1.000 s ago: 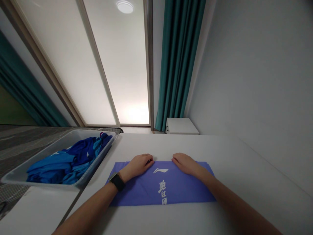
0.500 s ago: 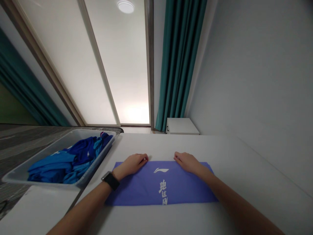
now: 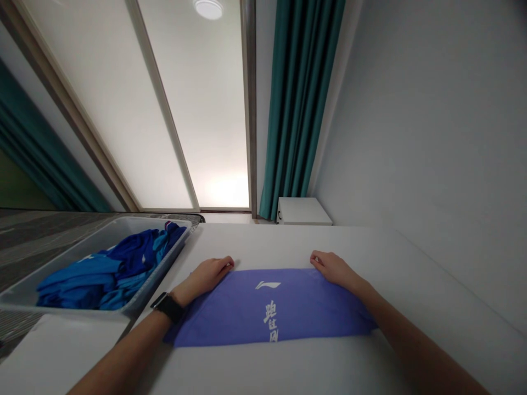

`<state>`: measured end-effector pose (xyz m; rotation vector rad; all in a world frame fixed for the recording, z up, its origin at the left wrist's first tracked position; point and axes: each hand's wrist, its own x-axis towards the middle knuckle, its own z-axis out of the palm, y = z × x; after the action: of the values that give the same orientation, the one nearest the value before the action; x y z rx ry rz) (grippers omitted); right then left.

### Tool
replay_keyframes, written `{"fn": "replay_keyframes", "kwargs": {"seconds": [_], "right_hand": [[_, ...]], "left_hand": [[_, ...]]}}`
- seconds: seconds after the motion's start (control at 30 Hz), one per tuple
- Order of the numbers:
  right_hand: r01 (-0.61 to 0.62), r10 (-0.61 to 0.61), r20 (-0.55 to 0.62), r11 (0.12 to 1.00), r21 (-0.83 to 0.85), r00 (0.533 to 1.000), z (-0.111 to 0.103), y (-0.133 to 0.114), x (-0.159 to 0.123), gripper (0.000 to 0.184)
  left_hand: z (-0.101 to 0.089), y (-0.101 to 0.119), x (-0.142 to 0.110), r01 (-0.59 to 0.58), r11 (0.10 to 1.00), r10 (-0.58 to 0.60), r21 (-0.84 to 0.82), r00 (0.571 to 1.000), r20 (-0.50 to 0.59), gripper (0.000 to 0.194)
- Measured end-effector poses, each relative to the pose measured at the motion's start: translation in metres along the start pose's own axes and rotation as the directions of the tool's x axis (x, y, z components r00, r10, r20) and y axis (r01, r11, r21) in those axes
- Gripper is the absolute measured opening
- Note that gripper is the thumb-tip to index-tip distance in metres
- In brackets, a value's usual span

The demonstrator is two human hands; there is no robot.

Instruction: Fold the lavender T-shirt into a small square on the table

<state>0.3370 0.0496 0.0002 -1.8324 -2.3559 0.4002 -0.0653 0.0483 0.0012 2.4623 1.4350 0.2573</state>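
A folded purple shirt (image 3: 230,312) lies flat on the white table in front of me, a white logo and white lettering down its middle. My left hand (image 3: 211,274), with a black watch on the wrist, is closed at the left part of the shirt's far edge. Across from it, my right hand (image 3: 332,269) is closed at the right part of the same edge, fingers curled. A slanted crease runs from my left hand towards the near left corner. The shirt's far corners are hidden by my hands and forearms.
A translucent plastic bin (image 3: 24,293) at the left holds several blue garments (image 3: 86,277). The white table (image 3: 263,244) reaches towards a small white cabinet (image 3: 304,211). Teal curtains (image 3: 302,109) hang beside frosted sliding doors (image 3: 197,109); a wall (image 3: 432,137) stands at the right.
My hands have moved apart along the far edge, left hand leftward and right hand rightward. The shirt's sides have shifted and creased near both hands. The view has turned slightly.
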Motion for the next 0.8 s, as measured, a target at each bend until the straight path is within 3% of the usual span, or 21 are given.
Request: {"fn": "replay_keyframes", "kwargs": {"seconds": [0.2,0.37,0.57,0.8], "right_hand": [[-0.012,0.025,-0.104,0.993,0.118,0.994,-0.006,0.021,-0.006,0.026],[-0.104,0.106,0.003,0.973,0.205,0.994,-0.007,0.033,-0.016,0.029],[-0.167,0.176,-0.037,0.971,0.171,0.984,-0.001,0.021,-0.024,0.03],[-0.136,0.172,-0.096,0.943,0.303,0.98,0.007,0.01,-0.029,0.022]], "left_hand": [[-0.014,-0.001,-0.011,0.08,0.996,-0.083,-0.045,0.995,-0.06,0.039],[-0.022,-0.008,-0.027,0.12,0.983,-0.132,-0.14,0.989,-0.074,0.037],[-0.02,-0.006,-0.035,0.205,0.948,-0.231,-0.245,0.969,-0.085,0.043],[-0.014,0.005,-0.037,0.253,0.924,-0.317,-0.287,0.926,-0.205,0.041]]}}
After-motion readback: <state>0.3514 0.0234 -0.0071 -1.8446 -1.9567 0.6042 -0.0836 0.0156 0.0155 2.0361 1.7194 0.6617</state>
